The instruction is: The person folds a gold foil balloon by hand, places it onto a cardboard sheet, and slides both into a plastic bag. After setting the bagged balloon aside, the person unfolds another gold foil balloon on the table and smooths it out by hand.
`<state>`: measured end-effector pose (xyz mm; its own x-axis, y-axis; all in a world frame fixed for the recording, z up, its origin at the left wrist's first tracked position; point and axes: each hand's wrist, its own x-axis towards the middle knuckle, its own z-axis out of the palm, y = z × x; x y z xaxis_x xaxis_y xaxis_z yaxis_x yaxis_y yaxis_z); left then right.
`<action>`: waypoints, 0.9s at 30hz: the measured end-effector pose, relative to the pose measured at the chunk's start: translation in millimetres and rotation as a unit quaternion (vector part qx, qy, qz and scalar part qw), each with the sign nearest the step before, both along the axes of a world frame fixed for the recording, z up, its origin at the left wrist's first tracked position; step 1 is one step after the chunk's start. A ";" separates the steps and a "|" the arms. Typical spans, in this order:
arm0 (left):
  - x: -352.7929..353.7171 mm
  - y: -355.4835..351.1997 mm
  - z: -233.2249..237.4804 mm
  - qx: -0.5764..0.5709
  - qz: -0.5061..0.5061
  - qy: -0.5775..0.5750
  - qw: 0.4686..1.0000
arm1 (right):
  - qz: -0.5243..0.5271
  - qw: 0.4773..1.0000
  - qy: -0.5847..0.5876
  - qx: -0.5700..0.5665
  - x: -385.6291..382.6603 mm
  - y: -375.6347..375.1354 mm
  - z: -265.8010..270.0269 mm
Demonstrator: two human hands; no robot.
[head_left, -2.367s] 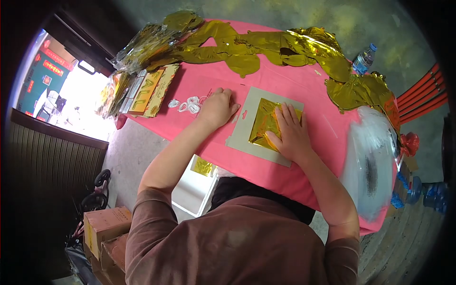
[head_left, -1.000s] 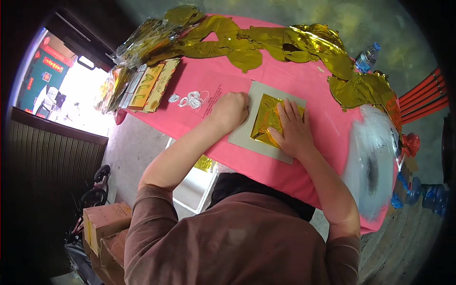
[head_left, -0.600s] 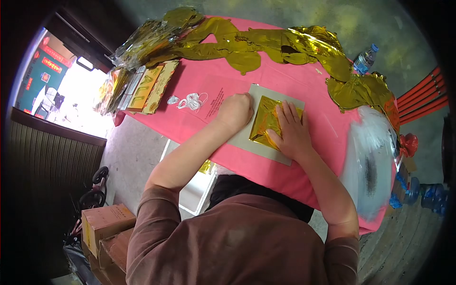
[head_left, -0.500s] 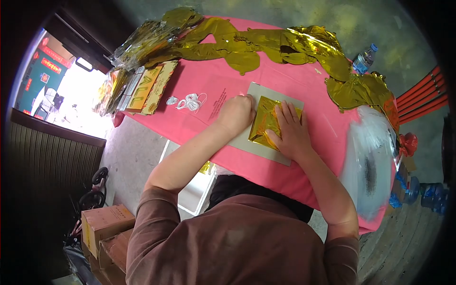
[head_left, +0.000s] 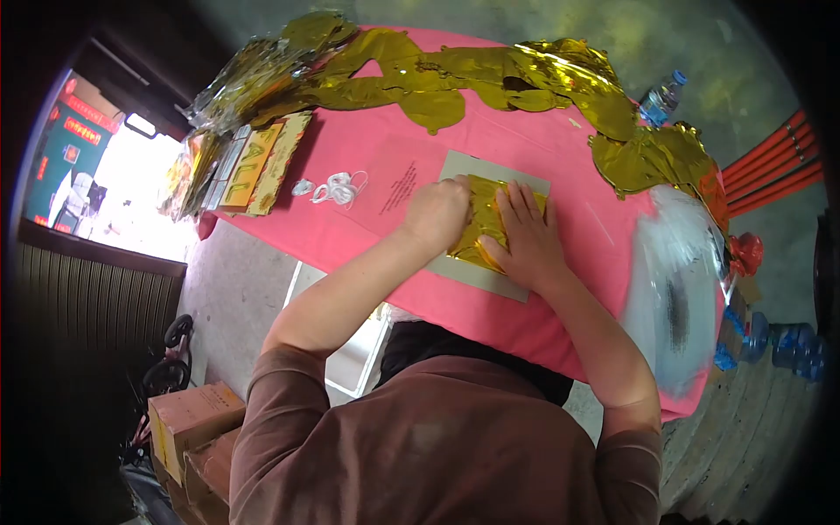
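Observation:
A folded gold foil balloon (head_left: 479,229) lies flat on a grey cardboard sheet (head_left: 490,280) on the pink-covered table. My left hand (head_left: 440,214) is closed in a fist at the balloon's left edge; whatever its curled fingers hold, if anything, is hidden. Flat across the balloon's right side rests my right hand (head_left: 532,241), fingers stretched out and thumb apart. Left of my left hand is a clear printed plastic bag (head_left: 394,179), and beyond it a bundle of white string (head_left: 337,188).
Flat gold foil balloons (head_left: 433,109) line the table's far edge. Card packs (head_left: 254,171) stand at the left, and a clear plastic bundle (head_left: 674,289) at the right. A water bottle (head_left: 662,98) is behind the table. Cardboard boxes (head_left: 197,416) sit on the floor.
My left hand has shifted from the cardboard beside the balloon onto the balloon's left edge. My right hand stays flat on it. The whole view has moved slightly.

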<state>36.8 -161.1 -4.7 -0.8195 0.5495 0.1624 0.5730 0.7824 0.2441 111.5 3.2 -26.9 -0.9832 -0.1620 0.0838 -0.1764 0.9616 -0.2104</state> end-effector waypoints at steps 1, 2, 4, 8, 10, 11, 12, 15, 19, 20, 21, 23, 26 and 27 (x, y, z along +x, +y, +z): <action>-0.6 -0.5 -0.3 -0.001 0.004 0.008 1.000 | 0.000 1.000 -0.021 -0.010 0.2 2.4 2.9; -1.9 -0.6 0.2 0.002 -0.002 0.007 1.000 | -0.007 1.000 -0.021 -0.008 -0.7 6.6 5.4; -2.1 -2.0 2.9 -0.013 -0.002 -0.009 1.000 | 0.027 0.996 -0.085 -0.026 -4.0 11.5 10.7; -2.3 -0.5 4.1 -0.019 0.003 -0.021 1.000 | 0.070 0.979 -0.192 -0.023 -8.6 38.5 35.8; -3.6 -0.7 5.6 -0.023 -0.003 -0.019 1.000 | 0.070 0.971 -0.227 -0.001 -9.9 52.1 43.5; -3.9 -0.4 5.3 -0.022 -0.003 -0.020 1.000 | 0.070 0.971 -0.228 -0.001 -8.0 55.2 45.5; -4.0 -0.2 5.1 -0.023 -0.001 -0.022 0.999 | 0.067 0.971 -0.228 -0.002 -5.9 57.4 47.2; -4.9 -2.0 3.2 -0.021 -0.006 -0.020 1.000 | 0.071 0.974 -0.214 -0.005 -2.2 61.4 42.1; -1.6 -3.1 10.6 -0.017 -0.024 -0.025 0.999 | 0.082 0.980 -0.179 -0.019 1.9 62.7 38.9; -2.0 -3.4 9.2 -0.016 -0.023 -0.023 0.999 | 0.084 0.980 -0.177 -0.018 1.6 62.8 38.3; -2.0 -3.2 7.4 -0.017 -0.030 -0.008 0.999 | 0.086 0.981 -0.173 -0.017 1.5 63.0 36.5; -1.0 -1.4 6.3 -0.017 -0.037 0.009 0.999 | 0.088 0.982 -0.167 -0.015 1.6 63.3 34.8; 3.1 1.3 13.5 -0.035 -0.043 0.001 0.998 | 0.097 0.982 -0.159 -0.029 2.4 64.9 30.6; 3.7 1.8 15.7 -0.046 -0.045 -0.005 0.998 | 0.103 0.982 -0.150 -0.042 2.3 66.0 27.8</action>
